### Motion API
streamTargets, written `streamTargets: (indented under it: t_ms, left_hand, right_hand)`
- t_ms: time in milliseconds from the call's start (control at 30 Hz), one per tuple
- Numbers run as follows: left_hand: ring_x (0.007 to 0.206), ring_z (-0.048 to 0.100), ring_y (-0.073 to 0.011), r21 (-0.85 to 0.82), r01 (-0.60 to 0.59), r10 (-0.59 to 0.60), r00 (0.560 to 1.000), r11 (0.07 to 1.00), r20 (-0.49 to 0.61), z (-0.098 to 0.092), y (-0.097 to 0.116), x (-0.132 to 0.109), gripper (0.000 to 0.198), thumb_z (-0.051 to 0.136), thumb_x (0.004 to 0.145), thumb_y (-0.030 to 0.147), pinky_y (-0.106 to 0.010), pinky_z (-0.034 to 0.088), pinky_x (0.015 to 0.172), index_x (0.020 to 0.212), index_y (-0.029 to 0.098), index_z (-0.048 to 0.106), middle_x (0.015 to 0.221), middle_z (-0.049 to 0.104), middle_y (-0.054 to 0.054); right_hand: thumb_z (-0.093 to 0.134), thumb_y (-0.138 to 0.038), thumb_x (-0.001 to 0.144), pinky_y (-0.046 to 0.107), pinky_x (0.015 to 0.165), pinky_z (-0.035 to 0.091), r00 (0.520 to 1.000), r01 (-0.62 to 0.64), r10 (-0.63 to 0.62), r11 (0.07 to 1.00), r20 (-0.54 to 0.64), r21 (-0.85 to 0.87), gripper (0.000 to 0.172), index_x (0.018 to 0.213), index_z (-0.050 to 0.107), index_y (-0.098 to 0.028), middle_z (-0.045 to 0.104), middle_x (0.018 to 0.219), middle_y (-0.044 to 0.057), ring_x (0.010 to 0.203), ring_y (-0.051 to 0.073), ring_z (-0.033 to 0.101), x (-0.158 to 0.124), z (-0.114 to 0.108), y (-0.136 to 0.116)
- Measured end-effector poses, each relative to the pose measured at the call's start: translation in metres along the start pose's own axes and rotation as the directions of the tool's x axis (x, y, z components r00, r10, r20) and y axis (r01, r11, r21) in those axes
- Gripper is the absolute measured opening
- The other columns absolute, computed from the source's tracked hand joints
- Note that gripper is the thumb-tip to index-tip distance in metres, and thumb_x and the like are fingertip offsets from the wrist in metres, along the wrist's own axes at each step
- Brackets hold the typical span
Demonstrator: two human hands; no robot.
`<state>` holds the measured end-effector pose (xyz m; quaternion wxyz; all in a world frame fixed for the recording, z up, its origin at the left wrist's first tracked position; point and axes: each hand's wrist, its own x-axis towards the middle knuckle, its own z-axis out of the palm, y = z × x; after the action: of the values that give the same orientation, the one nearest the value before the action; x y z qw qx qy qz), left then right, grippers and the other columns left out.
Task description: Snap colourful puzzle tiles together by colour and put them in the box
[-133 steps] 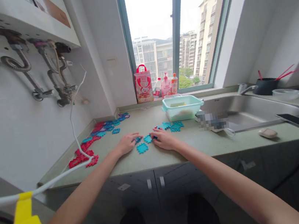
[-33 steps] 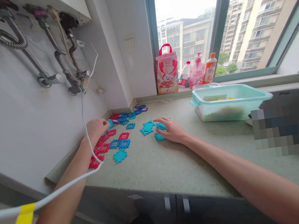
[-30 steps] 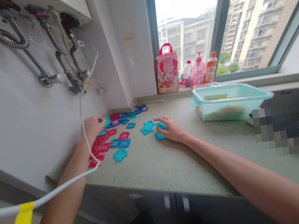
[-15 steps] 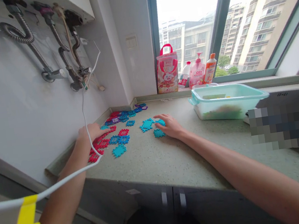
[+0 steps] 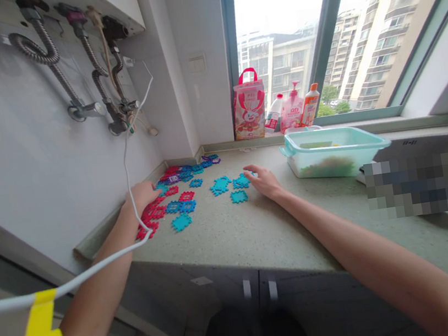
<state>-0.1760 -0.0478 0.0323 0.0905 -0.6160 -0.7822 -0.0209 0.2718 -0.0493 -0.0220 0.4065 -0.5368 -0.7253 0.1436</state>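
Flat interlocking plastic tiles lie scattered on the grey-green counter (image 5: 258, 230). Red tiles (image 5: 151, 214) sit along the left wall, blue tiles (image 5: 179, 206) beside them and teal tiles (image 5: 221, 185) further right. My left hand (image 5: 141, 194) rests palm down on the red tiles by the wall, fingers curled over them; what they hold, if anything, is hidden. My right hand (image 5: 263, 179) lies flat on the counter with fingers stretched toward a teal tile (image 5: 242, 181). A single teal tile (image 5: 238, 196) lies just left of that wrist.
A mint plastic tub (image 5: 335, 148) stands right of my right hand. A red bag (image 5: 247, 105) and bottles (image 5: 299, 108) stand on the window sill. A white cable (image 5: 126, 165) hangs from pipes (image 5: 70, 84) across my left arm. A sink edge (image 5: 425, 145) lies at far right.
My left hand has moved from the counter's middle to the red tiles by the wall. My right hand slid slightly right, uncovering a teal tile.
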Motion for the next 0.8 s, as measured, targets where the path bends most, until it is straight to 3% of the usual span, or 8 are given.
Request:
streamTargets:
  t_ms: [200, 367, 600, 667, 800]
  left_hand:
    - [0.113, 0.071, -0.0357, -0.088, -0.026, 0.027, 0.999, 0.996, 0.018, 0.008, 0.001, 0.011, 0.051, 0.068, 0.084, 0.054, -0.036, 0.054, 0.088, 0.122, 0.022, 0.076, 0.124, 0.077, -0.013]
    - [0.105, 0.073, -0.0344, -0.153, -0.045, 0.062, 0.993, 0.987, 0.104, 0.008, -0.005, 0.021, 0.047, 0.073, 0.076, 0.058, -0.033, 0.054, 0.085, 0.101, 0.019, 0.082, 0.11, 0.08, -0.013]
    - [0.091, 0.074, -0.0325, -0.268, -0.057, 0.093, 0.988, 0.962, 0.126, 0.001, -0.001, 0.016, 0.041, 0.077, 0.068, 0.059, -0.035, 0.053, 0.079, 0.081, 0.02, 0.078, 0.086, 0.079, -0.009]
    - [0.089, 0.074, -0.032, -0.285, -0.053, 0.082, 0.993, 0.957, 0.089, 0.0, 0.001, 0.013, 0.043, 0.079, 0.068, 0.058, -0.035, 0.053, 0.078, 0.088, 0.02, 0.077, 0.087, 0.078, -0.008]
    - [0.094, 0.074, -0.0279, -0.36, -0.095, 0.064, 0.993, 0.928, -0.097, -0.001, 0.005, 0.004, 0.052, 0.08, 0.069, 0.053, -0.033, 0.055, 0.082, 0.108, 0.021, 0.071, 0.101, 0.078, -0.008]
  right_hand:
    - [0.059, -0.032, 0.098, 0.039, 0.107, 0.051, 0.998, 0.04, -0.039, 0.999, 0.04, -0.021, 0.032, 0.125, 0.073, -0.023, 0.075, 0.129, 0.008, 0.119, 0.025, 0.069, -0.001, 0.001, -0.001]
    - [0.06, -0.03, 0.096, 0.039, 0.106, 0.051, 0.997, 0.054, -0.051, 0.998, 0.06, -0.042, 0.031, 0.123, 0.074, -0.024, 0.076, 0.126, 0.007, 0.115, 0.024, 0.07, -0.001, 0.004, 0.003]
    - [0.061, -0.029, 0.094, 0.037, 0.104, 0.052, 0.995, 0.062, -0.057, 0.996, 0.077, -0.063, 0.032, 0.123, 0.074, -0.024, 0.076, 0.125, 0.006, 0.112, 0.023, 0.071, 0.0, 0.007, 0.005]
    - [0.062, -0.028, 0.094, 0.037, 0.105, 0.052, 0.995, 0.065, -0.06, 0.996, 0.08, -0.062, 0.032, 0.123, 0.074, -0.024, 0.076, 0.126, 0.006, 0.113, 0.023, 0.071, 0.0, 0.007, 0.005]
    - [0.061, -0.028, 0.093, 0.038, 0.106, 0.052, 0.995, 0.063, -0.058, 0.996, 0.078, -0.062, 0.033, 0.123, 0.074, -0.023, 0.076, 0.126, 0.007, 0.115, 0.024, 0.07, 0.0, 0.006, 0.003]
